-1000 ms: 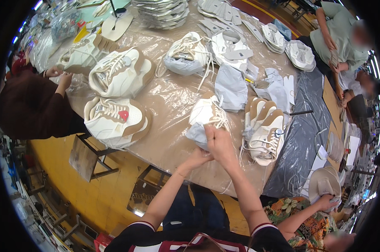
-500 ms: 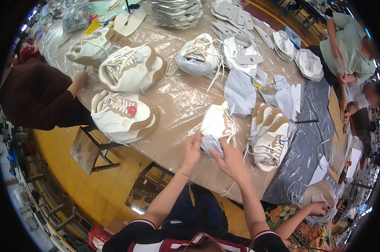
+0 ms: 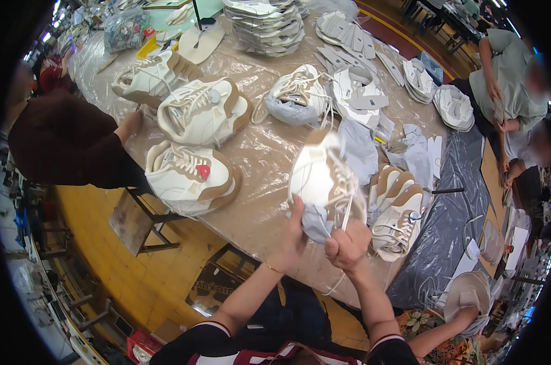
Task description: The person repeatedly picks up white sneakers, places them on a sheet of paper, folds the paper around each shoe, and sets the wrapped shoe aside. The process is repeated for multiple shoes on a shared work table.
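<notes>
A white and tan sneaker upper [image 3: 312, 173], slightly blurred, is held up over the near edge of the table. My left hand [image 3: 292, 237] grips its near left end, the thumb against the white side. Grey tissue paper [image 3: 317, 222] bulges out of the opening between my hands. My right hand [image 3: 349, 244] is closed in a fist at the near right, with a pale shoelace [image 3: 348, 213] running taut up to the shoe. A loose lace end hangs below that fist. What lies inside my right fingers is mostly hidden.
Several finished-looking sneakers [image 3: 190, 173] stand at the left, beside a person in a dark brown garment [image 3: 62, 143]. More uppers [image 3: 397, 222] lie close on the right. A tissue-stuffed sneaker [image 3: 296, 97] and stacked uppers [image 3: 266, 30] sit farther back. Another person's hand [image 3: 467, 316] is at lower right.
The sneaker upper has come up off the table toward me. My right hand has gone from resting on the tissue at the opening to a closed fist on the lace.
</notes>
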`<state>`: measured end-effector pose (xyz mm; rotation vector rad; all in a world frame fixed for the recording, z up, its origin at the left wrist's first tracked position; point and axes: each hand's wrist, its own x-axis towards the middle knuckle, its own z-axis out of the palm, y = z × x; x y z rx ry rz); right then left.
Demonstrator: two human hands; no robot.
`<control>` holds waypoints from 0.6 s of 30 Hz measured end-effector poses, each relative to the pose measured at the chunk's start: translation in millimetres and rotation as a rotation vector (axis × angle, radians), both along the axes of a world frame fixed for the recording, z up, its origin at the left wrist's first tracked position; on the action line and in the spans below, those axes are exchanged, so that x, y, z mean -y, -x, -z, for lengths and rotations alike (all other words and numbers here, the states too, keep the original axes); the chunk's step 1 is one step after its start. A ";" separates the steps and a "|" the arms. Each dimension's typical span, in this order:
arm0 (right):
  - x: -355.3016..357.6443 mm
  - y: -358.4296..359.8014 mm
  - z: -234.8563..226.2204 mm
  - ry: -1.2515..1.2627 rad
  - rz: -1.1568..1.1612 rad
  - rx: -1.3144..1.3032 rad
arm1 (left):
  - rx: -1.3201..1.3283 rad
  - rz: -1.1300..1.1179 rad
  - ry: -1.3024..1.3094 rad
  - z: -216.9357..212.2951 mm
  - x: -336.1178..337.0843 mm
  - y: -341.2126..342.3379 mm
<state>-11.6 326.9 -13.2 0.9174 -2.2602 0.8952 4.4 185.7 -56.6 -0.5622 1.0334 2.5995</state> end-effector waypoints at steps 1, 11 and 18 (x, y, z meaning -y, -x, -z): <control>5.5 12.6 -8.7 -0.036 -0.005 -0.070 | -0.049 -0.046 0.096 -4.8 8.0 14.4; 125.8 217.3 81.3 -0.223 0.207 -0.261 | -0.100 -0.228 0.326 40.1 112.2 233.0; 155.3 239.5 100.6 -0.161 0.408 0.019 | -0.202 0.034 0.431 55.8 139.1 276.8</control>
